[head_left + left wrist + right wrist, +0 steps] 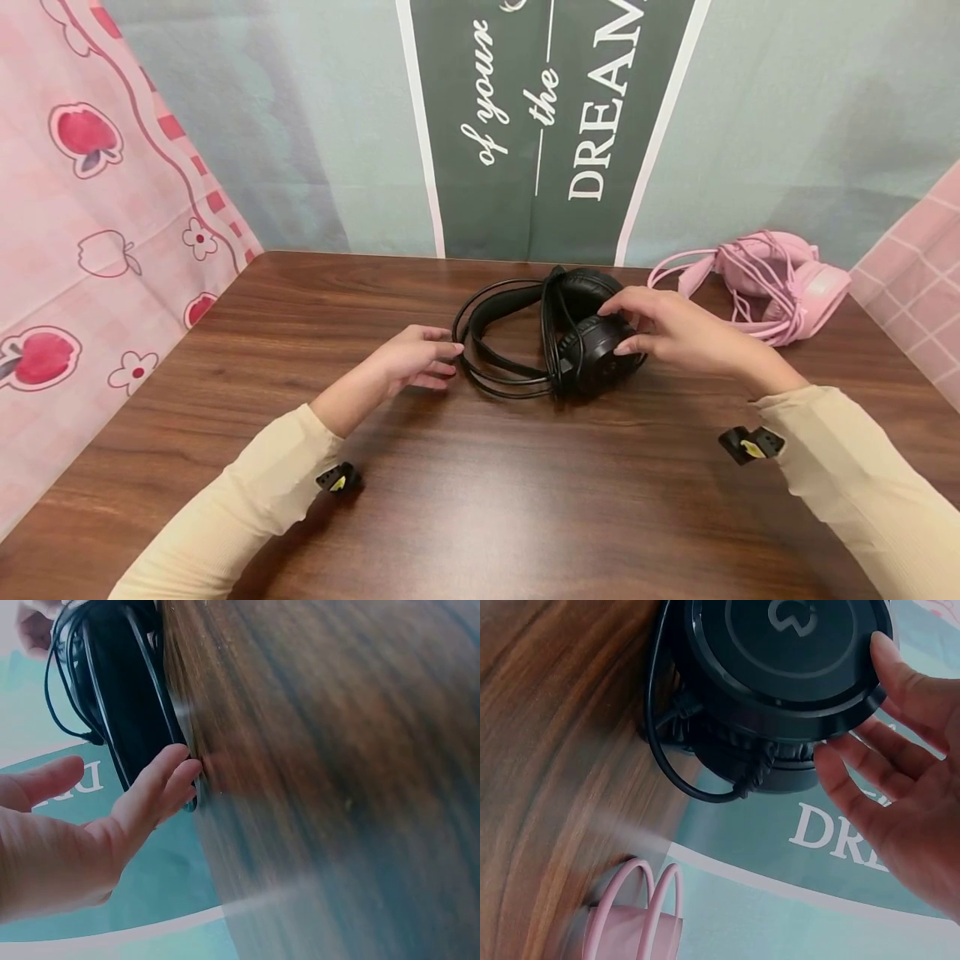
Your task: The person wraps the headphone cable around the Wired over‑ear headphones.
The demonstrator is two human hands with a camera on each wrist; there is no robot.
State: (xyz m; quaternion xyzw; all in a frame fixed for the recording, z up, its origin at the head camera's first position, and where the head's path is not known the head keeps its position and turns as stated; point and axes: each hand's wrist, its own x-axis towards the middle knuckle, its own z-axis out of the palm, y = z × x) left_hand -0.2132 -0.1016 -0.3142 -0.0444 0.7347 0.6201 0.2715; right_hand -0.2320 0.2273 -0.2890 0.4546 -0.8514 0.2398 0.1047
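A pair of black headphones point(513, 367) lies on the brown table, its cable looped around it. My right hand point(667, 327) holds the near ear cup at its edge. In the right wrist view, the thumb of that right hand point(922, 772) is on the rim of the ear cup point(795, 667), with fingertips at its other side. My left hand point(417, 360) is at the headband end, fingers loosely extended. The left wrist view has the fingertips of this left hand point(82, 832) against the outer cable loop and headband point(124, 697), thumb apart.
Pink headphones point(821, 296) wrapped in their pink cable lie at the back right of the table point(480, 500). Behind the table hangs a grey-green cloth point(345, 125) with lettering. Pink patterned cloth point(112, 208) covers the left side, pink tile pattern point(918, 275) the right.
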